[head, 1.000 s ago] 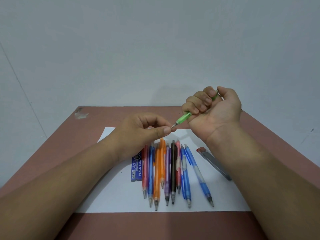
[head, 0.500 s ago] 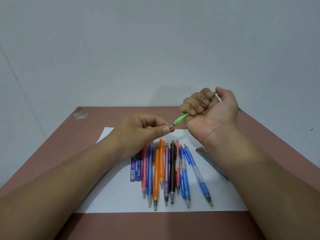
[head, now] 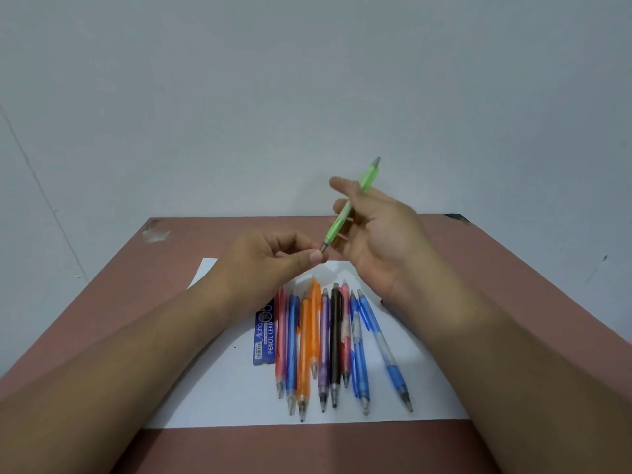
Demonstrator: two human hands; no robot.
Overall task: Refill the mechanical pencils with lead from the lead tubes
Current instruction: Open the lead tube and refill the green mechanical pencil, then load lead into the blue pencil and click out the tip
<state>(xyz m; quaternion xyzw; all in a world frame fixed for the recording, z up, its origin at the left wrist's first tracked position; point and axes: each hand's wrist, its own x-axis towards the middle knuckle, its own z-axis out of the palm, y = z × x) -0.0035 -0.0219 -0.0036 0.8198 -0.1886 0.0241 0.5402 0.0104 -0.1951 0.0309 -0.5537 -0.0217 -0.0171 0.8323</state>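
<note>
Translucent green pencil [head: 345, 213] tilted, right hand [head: 376, 230] loosely gripping barrel, left hand [head: 273, 261] pinching tip.

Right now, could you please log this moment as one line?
left hand: pinches green pencil tip | right hand: loosely holds barrel | other pencils: on paper

- Your green mechanical pencil [head: 349, 206] slanted tip-down, its metal tip at your left hand's fingertips [head: 316, 257], its barrel lying across your right hand's fingers [head: 342, 203].
- The row of coloured pencils [head: 328, 343] lay flat below both sets of fingers, tips toward you.
- The blue lead tube [head: 265, 336] lay beside that row, partly under your left wrist.
</note>
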